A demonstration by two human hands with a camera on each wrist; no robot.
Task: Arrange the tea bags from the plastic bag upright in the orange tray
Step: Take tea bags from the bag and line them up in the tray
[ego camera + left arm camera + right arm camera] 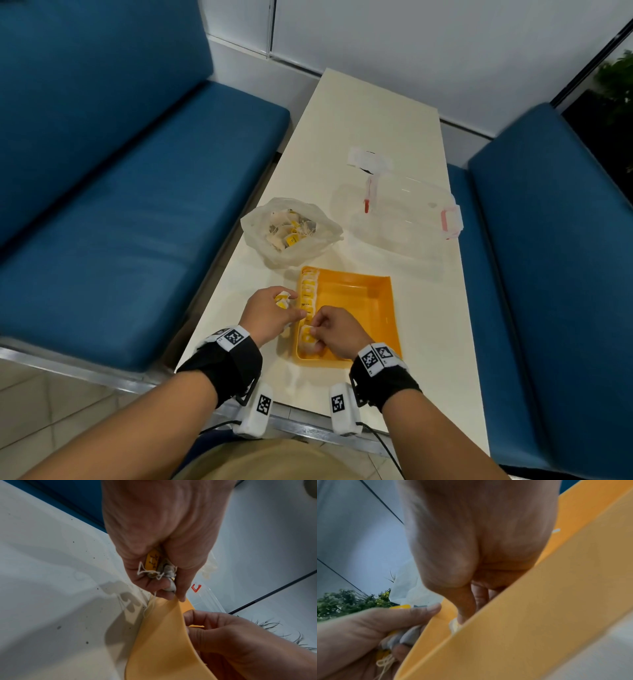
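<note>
Tea bags (155, 566) sit bunched in my left grip (270, 310) beside the orange tray's (373, 308) rim; my right grip (334, 330) pinches one inside, tray's right side open.

- The left hand (265, 313) was curled, knuckles up, thumb extended toward the right.
- The right hand (337, 330) was curled, fingertips pinched downward beside it.

Cream table (370, 137), blue cushioned benches (120, 205) either side, white wall panels (411, 41), tiled floor (51, 404)
</note>
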